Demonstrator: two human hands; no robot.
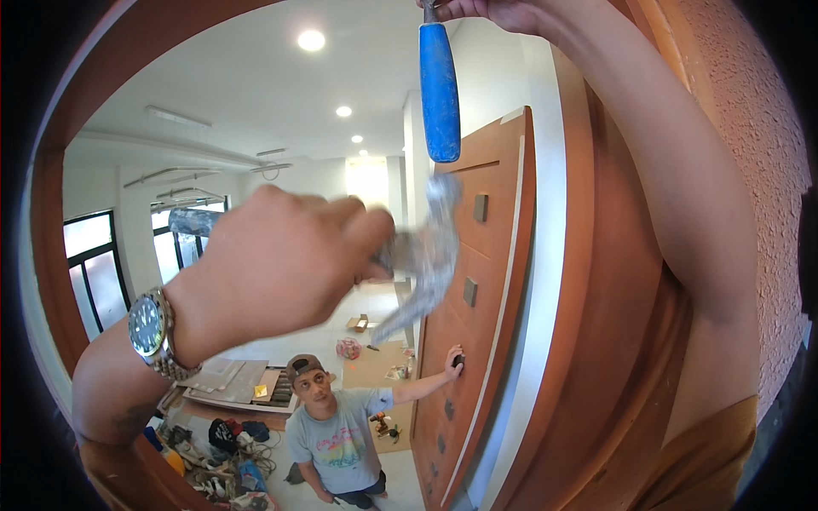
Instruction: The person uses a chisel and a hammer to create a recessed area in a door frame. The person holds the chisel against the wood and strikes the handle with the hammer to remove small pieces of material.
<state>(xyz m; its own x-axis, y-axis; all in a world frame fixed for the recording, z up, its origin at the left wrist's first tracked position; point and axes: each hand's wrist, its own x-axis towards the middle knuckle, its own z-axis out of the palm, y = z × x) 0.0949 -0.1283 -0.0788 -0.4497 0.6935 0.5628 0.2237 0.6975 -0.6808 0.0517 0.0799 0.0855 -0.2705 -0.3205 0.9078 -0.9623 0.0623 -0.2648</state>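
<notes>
A bright white room (239, 51) lies beyond the hands, past a brown wooden door frame (601, 400). The left hand (285, 255) is wrapped around a claw hammer (433, 247), its grey, blurry head just right of the fist. Above it, the right hand (511, 13), partly cut off, pinches the metal shaft of a scuffed blue-handled tool (440, 98). Below the left fist, a co-worker (341, 434) touches a wooden door (490, 255). The left fist hides some of the room.
</notes>
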